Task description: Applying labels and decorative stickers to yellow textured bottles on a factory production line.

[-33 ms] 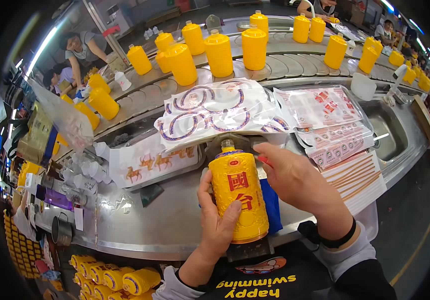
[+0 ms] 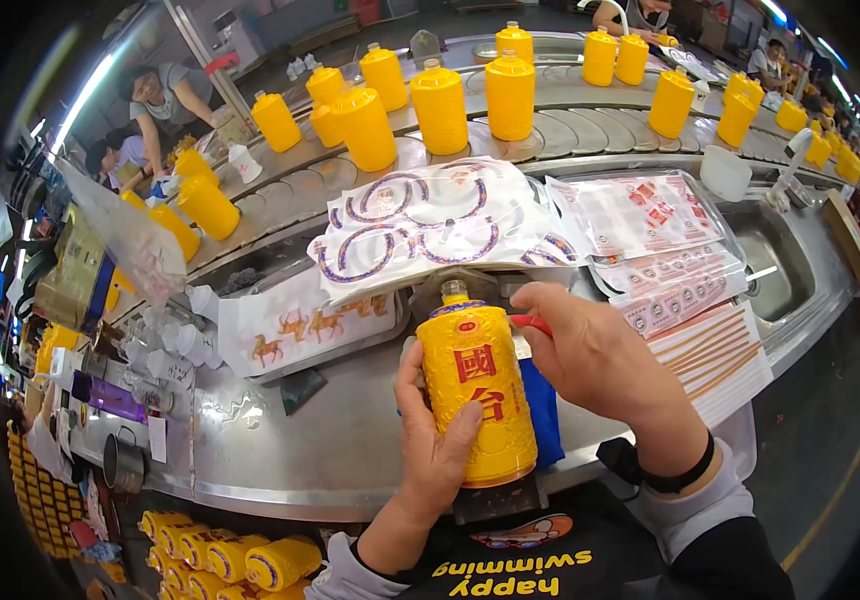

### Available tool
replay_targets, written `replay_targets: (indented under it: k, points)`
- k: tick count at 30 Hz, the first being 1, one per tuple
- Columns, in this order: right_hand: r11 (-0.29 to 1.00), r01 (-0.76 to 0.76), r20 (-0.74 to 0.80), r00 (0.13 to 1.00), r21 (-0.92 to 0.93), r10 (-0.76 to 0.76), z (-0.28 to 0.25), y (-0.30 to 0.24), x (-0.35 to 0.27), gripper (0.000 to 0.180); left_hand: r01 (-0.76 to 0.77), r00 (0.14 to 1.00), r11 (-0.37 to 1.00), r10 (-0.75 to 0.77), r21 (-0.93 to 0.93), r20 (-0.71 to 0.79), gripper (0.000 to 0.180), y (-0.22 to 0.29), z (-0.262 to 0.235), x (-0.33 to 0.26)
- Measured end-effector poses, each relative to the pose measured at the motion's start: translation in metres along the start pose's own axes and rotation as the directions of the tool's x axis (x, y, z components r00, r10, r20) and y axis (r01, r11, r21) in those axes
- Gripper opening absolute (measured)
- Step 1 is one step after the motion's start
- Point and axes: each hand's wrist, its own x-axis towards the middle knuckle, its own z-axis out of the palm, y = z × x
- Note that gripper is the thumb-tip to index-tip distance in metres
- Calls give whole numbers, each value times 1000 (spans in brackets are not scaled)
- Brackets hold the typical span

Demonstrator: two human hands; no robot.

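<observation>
My left hand [image 2: 435, 430] is wrapped round the lower left side of a yellow bottle [image 2: 480, 440], thumb across its front. The bottle has an embossed surface, red characters, a patterned band at its shoulder and a clear neck, and it leans slightly back. My right hand [image 2: 590, 350] is closed in a pinch on a small red tool [image 2: 532, 323], its tip at the bottle's upper right side. Most of that tool is hidden in the fingers, so its kind does not show. A blue cloth [image 2: 542, 415] lies behind the bottle, on its right.
Decal sheets with curved blue bands [image 2: 410, 225], gold animals [image 2: 310, 330], red labels [image 2: 640, 210] and brown strips [image 2: 715, 355] lie beyond my hands. A conveyor [image 2: 570, 130] carries several yellow bottles [image 2: 439, 108]. A sink [image 2: 780, 265] is at right; more bottles [image 2: 270, 562] lie below left.
My right hand has shifted very slightly, and the red tool now points more toward the bottle's side. My left hand and the bottle look almost the same.
</observation>
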Motion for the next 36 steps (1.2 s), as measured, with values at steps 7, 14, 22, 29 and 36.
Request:
replay_targets:
  k: [7, 14, 22, 29, 36]
  points:
    - [917, 369, 136, 911, 151, -389, -10, -7, 41, 16, 10, 1000, 1000, -10, 18, -1, 73, 2, 2, 1]
    - [990, 138, -2, 990, 26, -138, 4, 5, 54, 15, 26, 1000, 999, -26, 39, 9, 74, 3, 1, 0]
    - [713, -305, 9, 922, 631, 387, 20, 31, 1, 20, -449, 894, 506, 266, 737, 361, 71, 41, -20, 20]
    - [354, -270, 94, 892, 895, 443, 29, 32, -17, 26, -544, 838, 209, 164, 812, 520, 62, 64, -17, 35]
    - [656, -252, 131, 965, 712, 228, 23, 22, 11, 22, -588, 808, 185, 187, 787, 559, 56, 55, -16, 18]
